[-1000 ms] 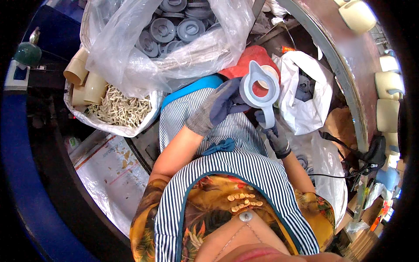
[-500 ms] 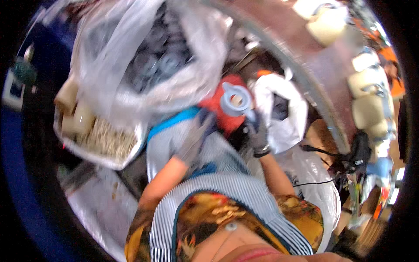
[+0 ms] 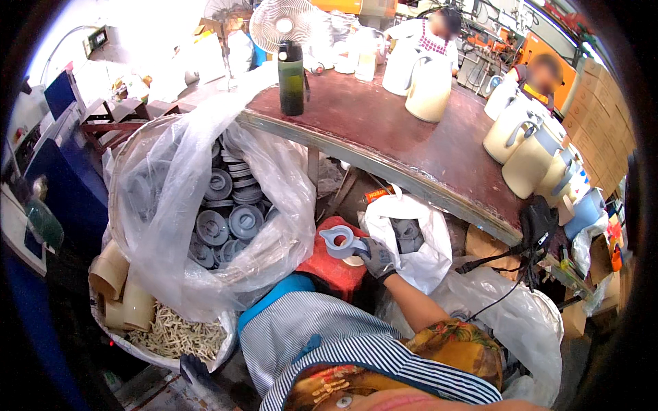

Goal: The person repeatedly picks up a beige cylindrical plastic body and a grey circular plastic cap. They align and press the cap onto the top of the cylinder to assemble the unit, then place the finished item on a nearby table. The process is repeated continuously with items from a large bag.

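My right hand (image 3: 379, 260), in a grey glove, grips a blue-grey plastic jug collar (image 3: 351, 246) by its side. The collar is a ring with a pointed spout and an open middle. It is held above a red surface (image 3: 322, 268), where a small pale round piece (image 3: 354, 261) partly shows. Down at the lower left, my gloved left hand (image 3: 197, 373) has its fingers stretched out and nothing visible in them. It is beside a white-lined container (image 3: 221, 353) of small pale plastic bits (image 3: 179, 332).
A large clear plastic bag (image 3: 171, 264) holds many grey round lids (image 3: 245, 221). To the right stands a white bag (image 3: 428, 267) of dark grey parts. Cream jugs (image 3: 430, 92) and a green bottle (image 3: 290, 85) stand on the brown table (image 3: 356, 123). Two people work beyond it.
My left hand has gone from the middle to the lower left. My right hand now holds the collar alone, slightly left of before. The view has tilted up, showing more of the table.
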Action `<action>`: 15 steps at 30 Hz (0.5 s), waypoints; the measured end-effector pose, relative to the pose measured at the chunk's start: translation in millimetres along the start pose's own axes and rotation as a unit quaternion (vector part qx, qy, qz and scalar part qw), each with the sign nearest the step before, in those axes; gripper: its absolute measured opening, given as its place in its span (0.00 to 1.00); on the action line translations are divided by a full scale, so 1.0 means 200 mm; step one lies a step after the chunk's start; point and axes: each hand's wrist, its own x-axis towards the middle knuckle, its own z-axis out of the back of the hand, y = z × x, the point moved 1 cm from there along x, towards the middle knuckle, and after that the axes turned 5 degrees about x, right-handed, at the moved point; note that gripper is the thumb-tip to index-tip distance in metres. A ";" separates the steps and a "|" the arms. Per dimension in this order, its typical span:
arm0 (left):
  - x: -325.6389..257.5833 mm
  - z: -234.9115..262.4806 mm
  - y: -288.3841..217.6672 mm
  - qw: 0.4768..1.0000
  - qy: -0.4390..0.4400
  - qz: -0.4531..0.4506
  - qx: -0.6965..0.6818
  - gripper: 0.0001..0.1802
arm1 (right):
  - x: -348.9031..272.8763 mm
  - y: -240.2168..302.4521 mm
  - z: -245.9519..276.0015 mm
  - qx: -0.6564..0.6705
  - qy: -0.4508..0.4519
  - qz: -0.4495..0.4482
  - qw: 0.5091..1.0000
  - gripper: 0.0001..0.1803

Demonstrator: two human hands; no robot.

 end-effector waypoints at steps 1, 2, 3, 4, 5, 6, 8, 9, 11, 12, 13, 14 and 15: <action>0.14 0.22 0.14 0.999 0.035 0.011 -0.008 0.25 | 0.01 0.06 -0.01 0.001 0.012 -0.010 1.000 0.26; 0.27 0.44 0.28 0.997 0.071 0.023 -0.014 0.26 | 0.04 0.09 -0.02 0.002 0.019 -0.004 1.000 0.27; 0.16 0.34 0.25 0.998 0.044 -0.010 -0.041 0.24 | 0.04 0.07 -0.02 -0.010 0.029 -0.006 1.000 0.28; -0.02 0.12 0.11 0.996 0.031 0.015 -0.085 0.22 | 0.05 -0.01 -0.05 0.018 0.009 0.006 1.000 0.25; -0.16 0.03 -0.09 0.992 -0.011 0.016 -0.125 0.20 | 0.09 0.01 -0.12 0.054 0.026 0.036 0.998 0.23; -0.15 0.02 -0.06 0.986 0.091 -0.024 -0.135 0.22 | 0.11 -0.27 -0.24 0.152 -0.047 0.080 0.984 0.22; -0.27 0.08 -0.03 0.998 0.007 0.010 -0.065 0.22 | 0.14 -0.29 -0.25 0.065 0.049 0.071 0.994 0.20; -0.17 0.22 0.17 0.994 0.049 0.005 -0.102 0.22 | 0.15 -0.30 -0.26 0.119 0.042 0.093 0.988 0.20; -0.39 -0.02 -0.13 0.996 0.045 -0.003 -0.082 0.19 | 0.17 -0.42 -0.23 0.224 0.028 0.115 0.967 0.21; -0.39 0.01 -0.11 0.998 0.041 -0.046 -0.020 0.21 | 0.18 -0.46 -0.23 0.264 0.029 0.126 0.956 0.22; -0.28 0.18 0.09 0.986 0.035 -0.121 0.107 0.22 | 0.17 -0.48 -0.26 0.294 0.040 0.141 0.945 0.22; -0.39 0.12 -0.11 0.980 0.014 -0.080 0.180 0.23 | 0.14 -0.56 -0.22 0.246 0.069 0.100 0.962 0.25; -0.33 0.30 0.12 0.971 -0.039 -0.151 0.180 0.23 | 0.17 -0.50 -0.25 0.208 0.110 0.074 0.969 0.27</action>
